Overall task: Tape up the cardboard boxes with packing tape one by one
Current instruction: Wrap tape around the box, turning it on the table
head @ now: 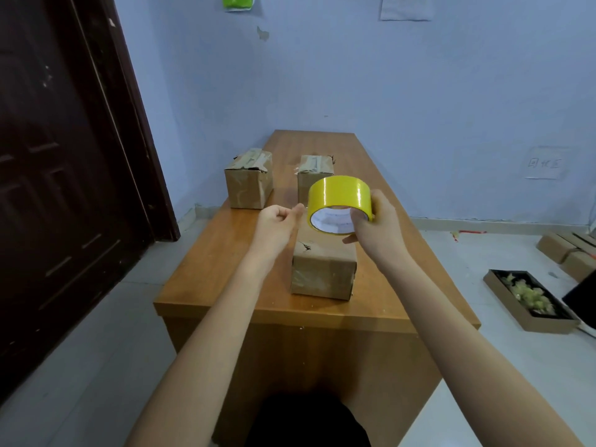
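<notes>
My right hand [374, 221] grips a yellow roll of packing tape [338, 196], held up in the air above the nearest cardboard box [322, 269]. My left hand [277, 221] has its fingers curled, with thumb and forefinger pinched together right at the roll's left rim. Whether a tape end lies between them I cannot tell. The near box stands in the middle of the wooden table [219, 253]. Farther back stand two more boxes, one on the left [248, 185] and one [309, 175] partly hidden behind the roll.
A dark door [64, 188] stands to the left of the table and a blue wall behind it. On the floor to the right lie an open tray box with crumpled tape scraps [529, 301] and flattened cardboard [567, 250].
</notes>
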